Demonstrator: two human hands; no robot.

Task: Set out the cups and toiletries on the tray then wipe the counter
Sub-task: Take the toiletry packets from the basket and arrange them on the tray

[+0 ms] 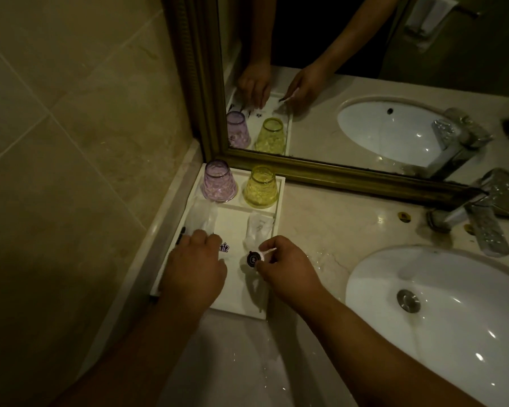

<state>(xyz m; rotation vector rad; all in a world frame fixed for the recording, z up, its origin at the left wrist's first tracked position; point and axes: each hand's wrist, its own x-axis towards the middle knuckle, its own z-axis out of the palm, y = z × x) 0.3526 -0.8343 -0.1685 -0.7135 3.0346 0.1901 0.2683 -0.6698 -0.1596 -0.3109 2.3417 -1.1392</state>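
Head view: right hand [285, 268] fingers pinch a small toiletry packet [252, 259] to seat it on the tray [280, 201] at 6 o'clock of the yellow cup [260, 188], left hand [196, 267] grip hidden

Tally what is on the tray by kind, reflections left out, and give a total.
Purple cup: 1
Yellow cup: 1
Clear wrapped packets: 2
Small round dark-capped item at the right hand: 1
Total: 5, all on the white tray

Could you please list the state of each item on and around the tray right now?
Purple cup: upside down, back left of tray.
Yellow cup: upside down, back right of tray.
Wrapped packet: lying flat in tray.
Round dark-capped item: pinched by right hand.
Left hand: resting palm down on tray.
Sink: empty of water.
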